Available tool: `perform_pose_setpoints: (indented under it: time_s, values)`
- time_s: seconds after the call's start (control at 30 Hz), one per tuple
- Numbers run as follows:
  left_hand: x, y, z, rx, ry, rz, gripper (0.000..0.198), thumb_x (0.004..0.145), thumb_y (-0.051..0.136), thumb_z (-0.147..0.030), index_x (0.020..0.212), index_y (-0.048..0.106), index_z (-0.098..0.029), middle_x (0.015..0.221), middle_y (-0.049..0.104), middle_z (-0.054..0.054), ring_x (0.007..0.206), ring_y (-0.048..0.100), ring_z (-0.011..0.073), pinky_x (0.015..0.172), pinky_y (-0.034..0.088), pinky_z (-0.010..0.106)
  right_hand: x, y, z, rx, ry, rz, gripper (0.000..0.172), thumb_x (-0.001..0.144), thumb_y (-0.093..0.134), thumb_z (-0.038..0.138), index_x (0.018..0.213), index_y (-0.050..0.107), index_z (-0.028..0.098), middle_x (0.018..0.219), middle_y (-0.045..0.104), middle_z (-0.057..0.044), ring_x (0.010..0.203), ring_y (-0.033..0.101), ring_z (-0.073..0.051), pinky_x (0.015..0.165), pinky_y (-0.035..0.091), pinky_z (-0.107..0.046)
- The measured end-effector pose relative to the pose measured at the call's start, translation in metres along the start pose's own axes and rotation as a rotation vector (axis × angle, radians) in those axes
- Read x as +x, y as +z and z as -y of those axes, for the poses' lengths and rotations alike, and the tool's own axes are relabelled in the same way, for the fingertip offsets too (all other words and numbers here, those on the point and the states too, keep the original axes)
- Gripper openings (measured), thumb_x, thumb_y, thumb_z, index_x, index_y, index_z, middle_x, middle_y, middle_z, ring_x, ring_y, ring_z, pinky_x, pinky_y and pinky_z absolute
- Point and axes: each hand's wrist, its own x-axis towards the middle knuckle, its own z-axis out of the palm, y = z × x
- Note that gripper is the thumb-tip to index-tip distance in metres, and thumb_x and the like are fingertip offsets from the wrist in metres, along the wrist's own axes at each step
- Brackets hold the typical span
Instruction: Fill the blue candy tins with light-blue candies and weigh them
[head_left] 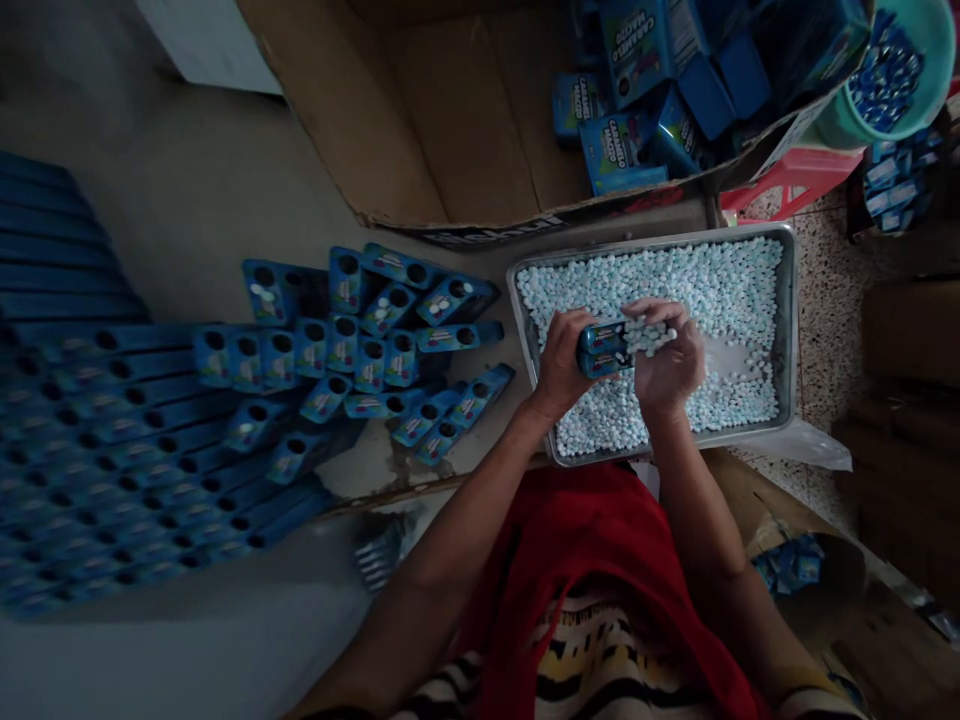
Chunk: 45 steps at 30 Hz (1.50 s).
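Over a metal tray (786, 330) of small round white and pale-blue candies (652, 265), my left hand (556, 365) grips two small blue candy boxes (600, 347) side by side. Their ends with the holes face right, toward my other hand. My right hand (671, 360) is cupped against that end with a handful of candies (651, 338) in its palm and fingers. The candies sit right at the box openings; whether any have gone inside is hidden. A thinner patch of candies shows the tray bottom right of my right hand.
Loose blue boxes with round holes (341, 340) stand left of the tray, beside a large stacked block of them (112, 470). A cardboard carton (442, 120) with blue packs (622, 140) lies beyond. A turquoise bowl (941, 60) of blue-wrapped pieces sits far right, above a red plastic item (802, 182).
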Motion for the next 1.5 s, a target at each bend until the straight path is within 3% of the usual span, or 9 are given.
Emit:
perform_pose_setpoints:
  time_s: [0.17, 0.37, 0.57, 0.7, 0.9, 1.07, 1.2, 1.33, 1.5]
  values:
    - [0.0, 0.006, 0.006, -0.076, 0.064, -0.043, 0.082, 0.075, 0.097, -0.058, 0.138, 0.056, -0.026, 0.134, 0.066, 0.012, 0.136, 0.063, 0.0346, 0.119, 0.051, 0.053, -0.011, -0.004, -0.013, -0.144, -0.08, 0.128, 0.044, 0.102, 0.054, 0.067, 0.083, 0.072, 0.031, 0.089, 0.076, -0.003, 0.106, 0.074, -0.028, 0.121, 0.047, -0.051]
    - [-0.001, 0.001, 0.019, -0.145, 0.067, -0.024, 0.087, 0.071, 0.1, -0.057, 0.141, 0.058, -0.028, 0.139, 0.069, 0.011, 0.142, 0.063, 0.0373, 0.122, 0.05, 0.059, -0.021, -0.035, -0.002, -0.499, -0.102, 0.402, 0.058, 0.108, 0.036, 0.073, 0.112, 0.082, 0.036, 0.145, 0.074, 0.002, 0.154, 0.055, -0.029, 0.141, 0.013, -0.059]
    - [0.017, 0.0, 0.059, -0.435, -0.125, 0.049, 0.102, 0.055, 0.104, -0.068, 0.138, 0.058, -0.032, 0.16, 0.057, 0.015, 0.155, 0.054, 0.0423, 0.122, 0.051, 0.068, 0.063, -0.149, -0.012, -1.291, -0.189, -0.01, 0.07, 0.107, 0.032, 0.076, 0.132, 0.076, 0.028, 0.169, 0.051, -0.01, 0.163, 0.04, -0.033, 0.133, 0.027, -0.068]
    - [0.03, 0.021, 0.077, -0.565, -0.215, 0.097, 0.117, 0.045, 0.108, -0.065, 0.145, 0.056, -0.035, 0.169, 0.05, 0.013, 0.149, 0.059, 0.0433, 0.111, 0.06, 0.068, 0.106, -0.177, -0.052, -1.654, -0.202, -0.063, 0.073, 0.106, 0.034, 0.074, 0.155, 0.06, 0.026, 0.177, 0.038, -0.014, 0.169, 0.024, -0.036, 0.132, 0.022, -0.073]
    - [0.042, 0.064, 0.058, -0.605, -0.143, 0.237, 0.127, 0.043, 0.11, -0.058, 0.154, 0.052, -0.036, 0.157, 0.061, 0.011, 0.142, 0.065, 0.0412, 0.121, 0.055, 0.065, 0.085, -0.141, -0.085, -1.295, -0.311, 0.039, 0.054, 0.107, 0.042, 0.065, 0.133, 0.073, 0.03, 0.147, 0.064, -0.009, 0.147, 0.055, -0.031, 0.127, 0.039, -0.06]
    - [0.048, 0.083, 0.034, -0.676, -0.058, 0.43, 0.119, 0.052, 0.105, -0.064, 0.154, 0.052, -0.031, 0.148, 0.067, 0.013, 0.135, 0.069, 0.0424, 0.116, 0.057, 0.066, 0.051, -0.138, -0.075, -0.732, -0.078, -0.075, 0.038, 0.099, 0.057, 0.059, 0.109, 0.079, 0.029, 0.115, 0.076, -0.004, 0.118, 0.069, -0.026, 0.115, 0.052, -0.049]
    - [0.035, 0.063, 0.005, -0.61, 0.132, 0.493, 0.109, 0.059, 0.101, -0.069, 0.15, 0.054, -0.032, 0.163, 0.055, 0.016, 0.15, 0.056, 0.0444, 0.122, 0.05, 0.068, 0.024, -0.148, -0.068, -0.301, 0.224, -0.204, 0.029, 0.086, 0.072, 0.053, 0.097, 0.078, 0.028, 0.102, 0.078, -0.002, 0.107, 0.072, -0.024, 0.109, 0.057, -0.045]
    - [0.011, 0.021, -0.013, -0.332, 0.155, 0.267, 0.091, 0.065, 0.1, -0.067, 0.138, 0.06, -0.03, 0.159, 0.056, 0.015, 0.151, 0.053, 0.0421, 0.124, 0.048, 0.065, 0.004, -0.146, -0.053, 0.055, 0.361, -0.258, 0.033, 0.079, 0.074, 0.059, 0.083, 0.068, 0.026, 0.082, 0.073, -0.001, 0.086, 0.072, -0.022, 0.092, 0.063, -0.044]
    - [-0.009, -0.005, -0.006, -0.075, 0.058, 0.076, 0.092, 0.06, 0.103, -0.065, 0.132, 0.061, -0.028, 0.13, 0.071, 0.011, 0.132, 0.064, 0.0406, 0.114, 0.052, 0.064, -0.021, -0.104, -0.007, 0.293, 0.281, -0.132, 0.034, 0.085, 0.075, 0.059, 0.079, 0.064, 0.027, 0.078, 0.069, 0.0, 0.085, 0.071, -0.022, 0.094, 0.062, -0.045]
